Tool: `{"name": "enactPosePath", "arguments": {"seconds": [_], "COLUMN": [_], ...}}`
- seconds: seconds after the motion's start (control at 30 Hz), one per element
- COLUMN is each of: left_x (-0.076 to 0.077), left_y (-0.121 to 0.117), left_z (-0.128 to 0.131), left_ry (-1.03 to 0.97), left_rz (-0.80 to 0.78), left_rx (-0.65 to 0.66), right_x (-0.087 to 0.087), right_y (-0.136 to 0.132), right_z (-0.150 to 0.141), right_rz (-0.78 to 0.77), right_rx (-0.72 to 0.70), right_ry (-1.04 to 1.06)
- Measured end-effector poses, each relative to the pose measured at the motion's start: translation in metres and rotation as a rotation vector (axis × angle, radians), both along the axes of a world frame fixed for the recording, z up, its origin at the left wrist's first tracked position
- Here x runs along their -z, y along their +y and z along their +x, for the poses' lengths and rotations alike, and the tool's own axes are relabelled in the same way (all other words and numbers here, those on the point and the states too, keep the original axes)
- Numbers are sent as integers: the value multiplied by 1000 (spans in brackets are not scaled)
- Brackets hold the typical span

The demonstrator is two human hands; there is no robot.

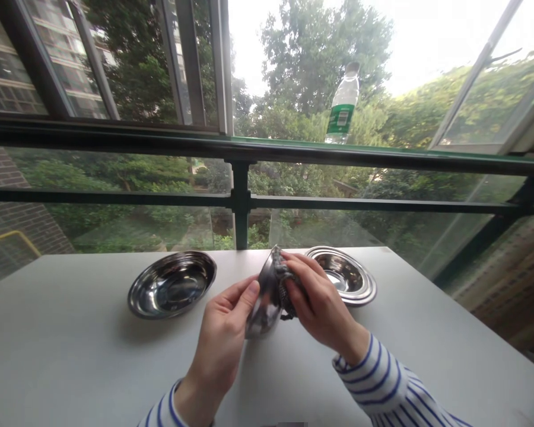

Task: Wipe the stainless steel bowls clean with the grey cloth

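Observation:
A shiny metal bowl (263,317) is tilted on its side above the white table, gripped at its left rim by my left hand (225,332), thumb toward me. Closed around a dark grey checked cloth (285,290), my right hand (323,299) presses it against the bowl's right side. Another metal bowl (173,287) stands to the left, apart from both hands. Behind my right hand, at the right, sit metal bowls (367,284) that look nested; my hand hides part of them.
The white table (93,356) reaches to a window with a dark green railing (160,142). On the ledge past the rail stands a clear plastic bottle with a green label (340,118). Patterned fabric (507,255) hangs at the right.

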State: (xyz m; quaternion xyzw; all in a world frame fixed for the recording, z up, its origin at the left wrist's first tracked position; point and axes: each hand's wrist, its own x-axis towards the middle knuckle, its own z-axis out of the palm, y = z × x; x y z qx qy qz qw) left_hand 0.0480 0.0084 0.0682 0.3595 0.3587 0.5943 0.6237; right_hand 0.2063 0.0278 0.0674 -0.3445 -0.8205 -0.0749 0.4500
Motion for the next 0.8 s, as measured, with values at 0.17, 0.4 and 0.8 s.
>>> {"name": "enactPosePath", "arguments": {"seconds": [0.17,0.4,0.8], "left_x": [-3,-8,-6], "left_y": [3,0,-1], "left_z": [-1,1,4], "left_ry": [-158,-200,-213], "left_rz": [-5,-8,-58], "left_rx": [-81,-107,-78], "right_x": [10,10,15], "right_y": [-10,-1,-9], "right_z": [-12,-7,-11], "right_rz": [165,71,103], "right_rx": [-121,-21,-38], "right_ry": [-242,-56,-149]}}
